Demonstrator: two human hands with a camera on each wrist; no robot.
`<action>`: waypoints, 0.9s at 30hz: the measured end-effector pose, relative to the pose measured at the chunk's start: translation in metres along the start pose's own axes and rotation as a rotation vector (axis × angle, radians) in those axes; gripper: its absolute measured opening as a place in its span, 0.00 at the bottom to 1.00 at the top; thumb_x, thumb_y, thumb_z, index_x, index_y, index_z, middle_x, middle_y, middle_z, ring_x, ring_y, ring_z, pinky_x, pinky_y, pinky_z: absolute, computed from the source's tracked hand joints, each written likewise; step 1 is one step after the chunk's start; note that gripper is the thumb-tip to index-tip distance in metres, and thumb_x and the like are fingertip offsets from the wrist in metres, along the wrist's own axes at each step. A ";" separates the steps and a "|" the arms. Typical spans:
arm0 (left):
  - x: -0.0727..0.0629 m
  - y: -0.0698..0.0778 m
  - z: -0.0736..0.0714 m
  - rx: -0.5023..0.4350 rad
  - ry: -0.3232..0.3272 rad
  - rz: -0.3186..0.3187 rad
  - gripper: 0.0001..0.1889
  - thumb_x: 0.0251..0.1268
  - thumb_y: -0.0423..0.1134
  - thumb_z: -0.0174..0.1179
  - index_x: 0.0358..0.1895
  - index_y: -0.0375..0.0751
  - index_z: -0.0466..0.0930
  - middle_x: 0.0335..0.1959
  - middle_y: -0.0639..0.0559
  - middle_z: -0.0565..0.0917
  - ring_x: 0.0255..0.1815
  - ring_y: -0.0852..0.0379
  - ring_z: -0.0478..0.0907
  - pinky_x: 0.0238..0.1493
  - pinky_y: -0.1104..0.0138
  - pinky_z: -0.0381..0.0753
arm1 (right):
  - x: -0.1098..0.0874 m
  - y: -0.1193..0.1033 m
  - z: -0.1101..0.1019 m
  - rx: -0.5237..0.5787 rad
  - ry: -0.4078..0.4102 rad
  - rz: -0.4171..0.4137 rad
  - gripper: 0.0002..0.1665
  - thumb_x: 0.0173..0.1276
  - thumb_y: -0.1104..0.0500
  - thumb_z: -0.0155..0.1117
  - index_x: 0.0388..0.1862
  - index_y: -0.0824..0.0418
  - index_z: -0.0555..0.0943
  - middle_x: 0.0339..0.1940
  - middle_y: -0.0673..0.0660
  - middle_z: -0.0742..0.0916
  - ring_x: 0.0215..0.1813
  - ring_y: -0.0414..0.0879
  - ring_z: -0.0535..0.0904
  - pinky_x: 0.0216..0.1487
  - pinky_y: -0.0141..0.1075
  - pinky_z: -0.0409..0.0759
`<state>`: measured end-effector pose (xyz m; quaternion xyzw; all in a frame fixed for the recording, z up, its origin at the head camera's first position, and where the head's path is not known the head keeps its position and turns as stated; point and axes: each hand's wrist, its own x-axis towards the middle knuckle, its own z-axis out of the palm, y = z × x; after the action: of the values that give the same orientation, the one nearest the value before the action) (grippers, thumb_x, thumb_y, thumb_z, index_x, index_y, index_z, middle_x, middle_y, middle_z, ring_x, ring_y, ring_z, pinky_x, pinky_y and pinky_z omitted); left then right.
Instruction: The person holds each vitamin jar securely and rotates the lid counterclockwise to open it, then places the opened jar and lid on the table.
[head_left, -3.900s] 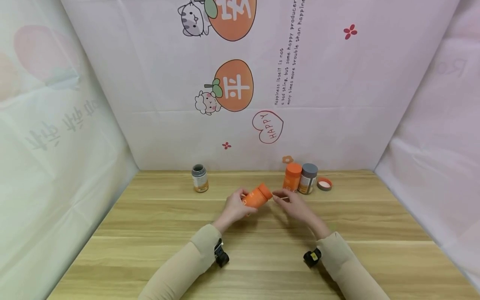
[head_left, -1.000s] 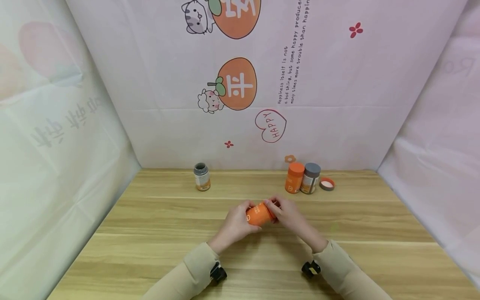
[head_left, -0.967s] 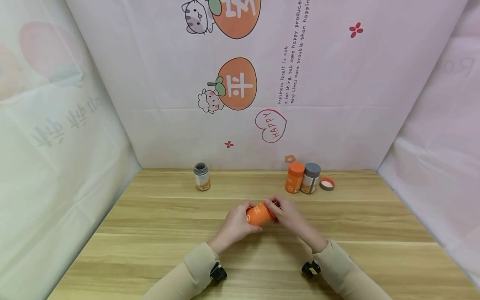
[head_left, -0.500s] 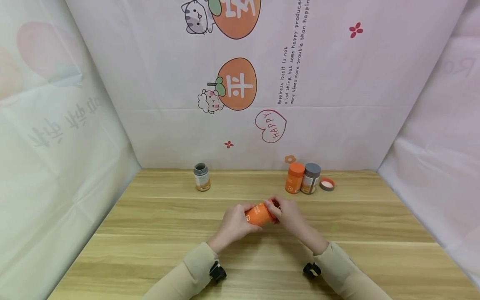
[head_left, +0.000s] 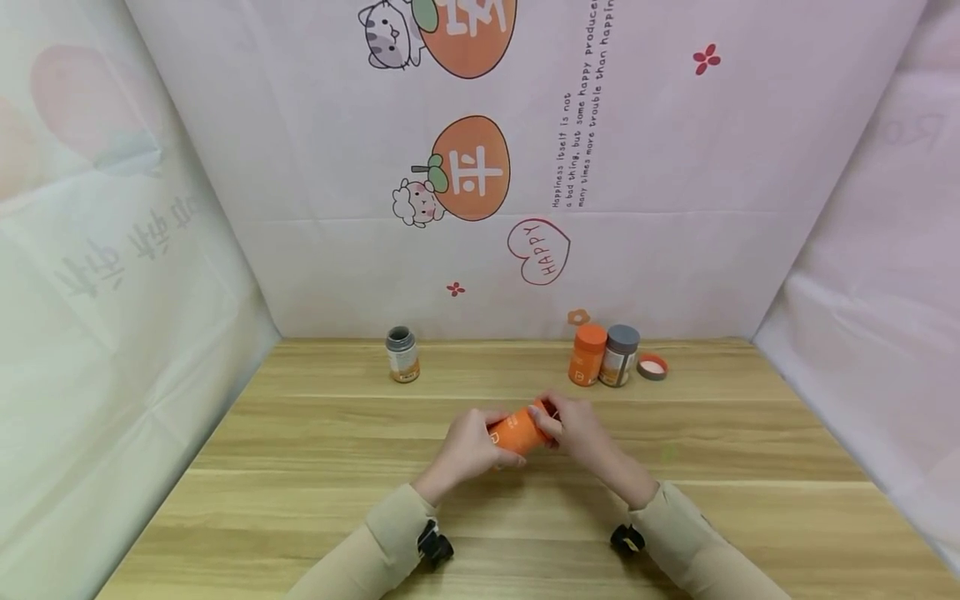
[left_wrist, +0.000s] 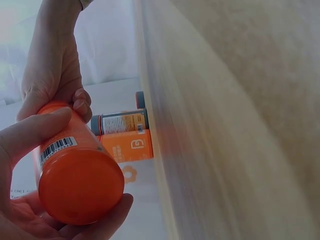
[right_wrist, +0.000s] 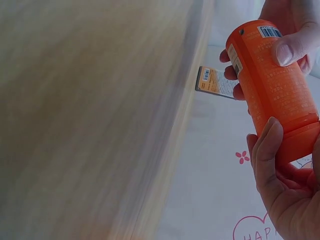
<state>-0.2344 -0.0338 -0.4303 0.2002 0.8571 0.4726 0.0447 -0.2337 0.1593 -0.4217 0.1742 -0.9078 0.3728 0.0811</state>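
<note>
An orange bottle (head_left: 517, 431) is held tilted above the table, its cap end pointing up and to the right. My left hand (head_left: 471, 446) grips it round the body, thumb on the near side. My right hand (head_left: 576, 425) has its fingers and thumb round the orange cap (right_wrist: 300, 142), which the right wrist view shows seated on the bottle. From the left wrist view, the bottle's round base (left_wrist: 80, 185) faces the camera and a barcode label (left_wrist: 57, 148) lies beside my left thumb. The right fingers hide the cap there.
At the back left stands an uncapped grey-necked jar (head_left: 403, 358). A second orange bottle (head_left: 587, 357) and a grey-capped jar (head_left: 619, 358) stand side by side at the back right. Beside them a loose cap (head_left: 652, 367) lies inside up. A printed white backdrop (head_left: 337, 275) rises behind the table.
Since the oldest frame, the bottle has come nearer to me and my right fingers have closed round its cap. Over the last second, the hands and bottle have barely shifted.
</note>
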 end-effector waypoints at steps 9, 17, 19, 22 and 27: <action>0.000 0.000 0.000 -0.048 -0.026 -0.007 0.26 0.37 0.39 0.76 0.48 0.43 0.84 0.34 0.55 0.84 0.31 0.59 0.76 0.31 0.67 0.76 | 0.000 0.003 -0.001 0.012 0.009 -0.044 0.14 0.71 0.49 0.56 0.39 0.59 0.79 0.19 0.47 0.79 0.19 0.35 0.72 0.20 0.29 0.73; 0.002 -0.004 -0.002 -0.098 -0.072 -0.052 0.23 0.35 0.42 0.76 0.43 0.47 0.85 0.31 0.57 0.84 0.31 0.59 0.77 0.33 0.66 0.76 | -0.002 0.007 -0.001 0.029 0.012 -0.097 0.14 0.70 0.52 0.57 0.44 0.61 0.79 0.31 0.53 0.85 0.27 0.39 0.77 0.25 0.28 0.75; 0.003 -0.005 -0.002 -0.114 -0.081 -0.057 0.22 0.35 0.42 0.75 0.42 0.47 0.85 0.32 0.56 0.85 0.32 0.59 0.77 0.34 0.65 0.76 | -0.002 0.008 -0.001 0.042 0.005 -0.101 0.14 0.70 0.52 0.57 0.45 0.61 0.79 0.33 0.54 0.85 0.28 0.39 0.77 0.26 0.28 0.76; 0.004 -0.006 -0.002 -0.129 -0.091 -0.062 0.21 0.36 0.43 0.75 0.42 0.48 0.86 0.32 0.56 0.85 0.33 0.58 0.77 0.35 0.65 0.76 | -0.003 0.010 -0.002 0.066 -0.008 -0.123 0.14 0.71 0.52 0.56 0.46 0.60 0.79 0.34 0.53 0.85 0.29 0.38 0.77 0.27 0.29 0.76; 0.004 -0.008 -0.003 -0.159 -0.108 -0.072 0.21 0.36 0.44 0.74 0.41 0.47 0.86 0.32 0.54 0.85 0.33 0.58 0.77 0.35 0.65 0.76 | -0.003 0.013 -0.003 0.113 -0.046 -0.159 0.13 0.73 0.54 0.53 0.49 0.58 0.78 0.35 0.52 0.84 0.29 0.38 0.77 0.29 0.30 0.78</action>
<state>-0.2417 -0.0382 -0.4353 0.1904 0.8199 0.5257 0.1235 -0.2354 0.1711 -0.4287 0.2588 -0.8703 0.4114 0.0796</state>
